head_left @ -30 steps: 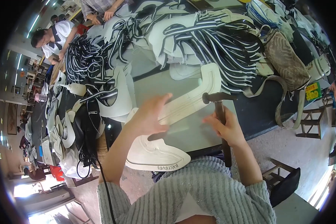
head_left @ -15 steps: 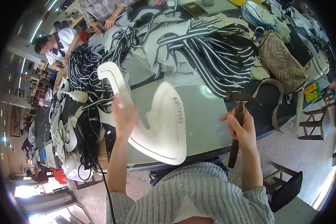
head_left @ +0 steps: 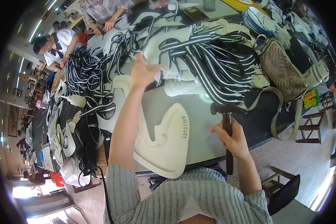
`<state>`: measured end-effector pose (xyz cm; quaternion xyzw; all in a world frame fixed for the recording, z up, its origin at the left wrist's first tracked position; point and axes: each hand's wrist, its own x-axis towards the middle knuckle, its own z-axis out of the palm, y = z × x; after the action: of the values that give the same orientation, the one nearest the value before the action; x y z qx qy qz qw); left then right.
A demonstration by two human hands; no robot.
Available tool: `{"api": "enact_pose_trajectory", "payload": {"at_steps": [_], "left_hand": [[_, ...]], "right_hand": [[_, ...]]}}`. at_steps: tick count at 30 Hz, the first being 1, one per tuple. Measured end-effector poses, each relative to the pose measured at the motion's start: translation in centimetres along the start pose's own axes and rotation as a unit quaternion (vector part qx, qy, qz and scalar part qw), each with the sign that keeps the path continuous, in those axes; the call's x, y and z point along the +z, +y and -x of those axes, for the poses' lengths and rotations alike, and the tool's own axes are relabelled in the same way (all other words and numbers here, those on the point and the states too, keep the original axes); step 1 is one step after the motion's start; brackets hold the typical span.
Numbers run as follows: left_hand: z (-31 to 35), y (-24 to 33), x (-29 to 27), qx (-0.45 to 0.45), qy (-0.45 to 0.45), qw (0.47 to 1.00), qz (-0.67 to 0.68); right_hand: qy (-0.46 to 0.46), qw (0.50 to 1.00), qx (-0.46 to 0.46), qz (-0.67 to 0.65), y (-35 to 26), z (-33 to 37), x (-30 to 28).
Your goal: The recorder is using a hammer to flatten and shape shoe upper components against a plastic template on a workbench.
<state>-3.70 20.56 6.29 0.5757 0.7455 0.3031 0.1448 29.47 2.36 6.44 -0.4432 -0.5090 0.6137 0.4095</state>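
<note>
My right hand (head_left: 235, 142) is wrapped round the dark handle of a hammer (head_left: 229, 123), its head pointing away from me above the grey board (head_left: 203, 140). My left hand (head_left: 142, 72) stretches out with fingers apart over the near edge of a heap of pale cut pieces (head_left: 179, 86). Nothing shows in it. Below my left forearm a large off-white hook-shaped template (head_left: 171, 149) lies on the board, partly covered by that arm, with handwriting along its right side. Black-and-white striped straps (head_left: 216, 71) fan across the pale pieces.
More striped straps (head_left: 82, 71) pile up at left, near a white squeeze bottle (head_left: 77, 100). A patterned bag (head_left: 282, 63) with a long strap sits at right, beside a yellow-green packet (head_left: 311, 99). Wooden stools stand at right. Two people work across the table at far left.
My left hand has let go of the template and moved forward and right to the heap. The template now lies flat. The hammer has shifted slightly left and toward me.
</note>
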Motion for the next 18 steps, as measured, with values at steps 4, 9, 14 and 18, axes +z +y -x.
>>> {"api": "enact_pose_trajectory", "payload": {"at_steps": [4, 9, 14, 18], "left_hand": [[-0.8, 1.4, -0.9, 0.073, 0.066, 0.992, -0.072], [1.7, 6.5, -4.9, 0.148, 0.092, 0.886, 0.431], [8.3, 9.2, -6.8, 0.412, 0.243, 0.872, 0.107], [17.0, 11.7, -4.4, 0.428, 0.11, 0.893, -0.088]], "right_hand": [[0.024, 1.0, 0.01, -0.014, 0.0, -0.2, -0.4], [0.022, 0.999, 0.014, -0.035, -1.0, -1.2, -0.2], [0.04, 0.995, 0.001, -0.094, -3.3, -2.4, 1.5], [0.036, 0.98, -0.087, -0.178, -4.6, -2.0, 3.5]]}}
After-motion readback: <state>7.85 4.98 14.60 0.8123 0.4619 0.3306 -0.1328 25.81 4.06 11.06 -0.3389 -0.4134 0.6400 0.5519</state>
